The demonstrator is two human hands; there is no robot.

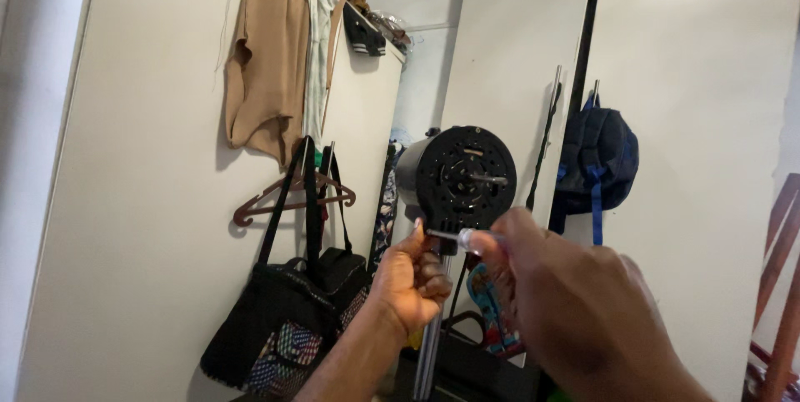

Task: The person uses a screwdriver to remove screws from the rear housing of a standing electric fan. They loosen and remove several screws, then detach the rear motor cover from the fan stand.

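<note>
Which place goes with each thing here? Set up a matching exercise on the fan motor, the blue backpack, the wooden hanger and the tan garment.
Things:
1. fan motor
2. blue backpack
3. wooden hanger
4. tan garment

Places:
A. hanging on a wardrobe handle at the right
B. draped over the top of the left wardrobe door
C. on top of the metal pole gripped by the left hand
D. on the left door, just above the black bags

Pairs: 1-C, 2-A, 3-D, 4-B
</note>
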